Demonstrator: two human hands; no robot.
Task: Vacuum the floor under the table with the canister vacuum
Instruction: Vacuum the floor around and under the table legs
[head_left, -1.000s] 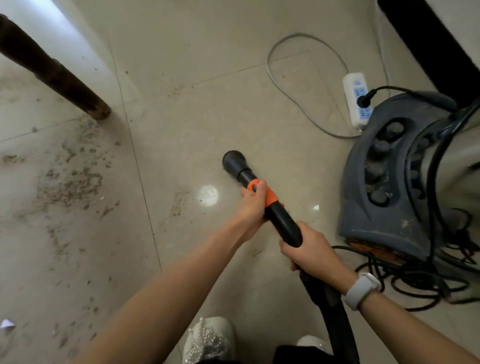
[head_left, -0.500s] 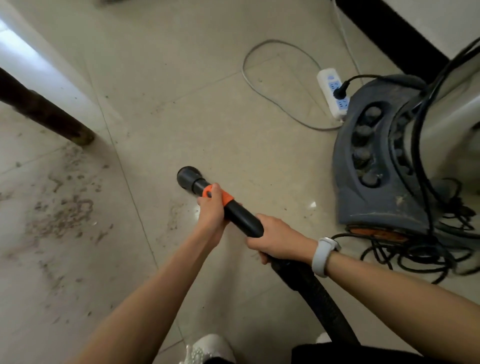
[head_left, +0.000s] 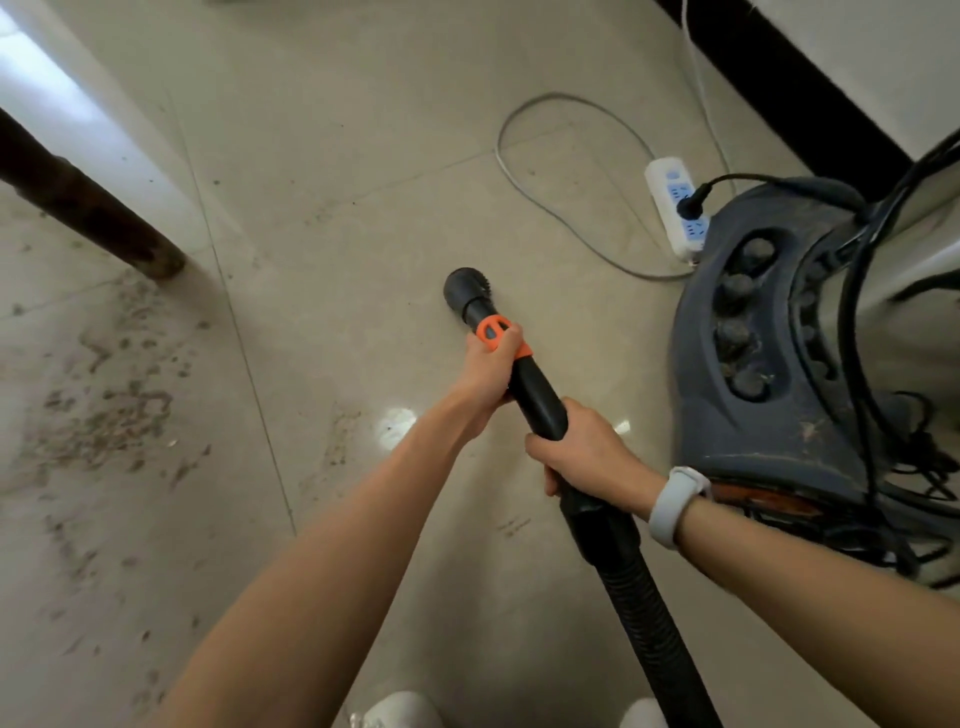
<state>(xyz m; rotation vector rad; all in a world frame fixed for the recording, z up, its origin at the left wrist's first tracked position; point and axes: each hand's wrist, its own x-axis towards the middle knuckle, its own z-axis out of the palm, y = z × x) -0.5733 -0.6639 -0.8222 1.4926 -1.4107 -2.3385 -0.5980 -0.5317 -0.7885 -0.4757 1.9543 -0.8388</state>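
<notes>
Head view looks down at 2 bare forearms over a beige tiled floor (head_left: 363, 208). Left hand (head_left: 488, 371) curls around the black plastic vacuum wand (head_left: 537, 400) at its orange collar (head_left: 496, 332); right hand (head_left: 582, 449), with a white band (head_left: 675, 504) on the wrist, grips the wand lower, just above the black ribbed hose (head_left: 654, 618). Round black nozzle (head_left: 465, 291) points at the floor, well apart from scattered brown dirt (head_left: 104, 415) near a dark wooden table leg (head_left: 88, 208). Dusty grey canister vacuum (head_left: 753, 364) stands at right beside a white power strip (head_left: 675, 208).
</notes>
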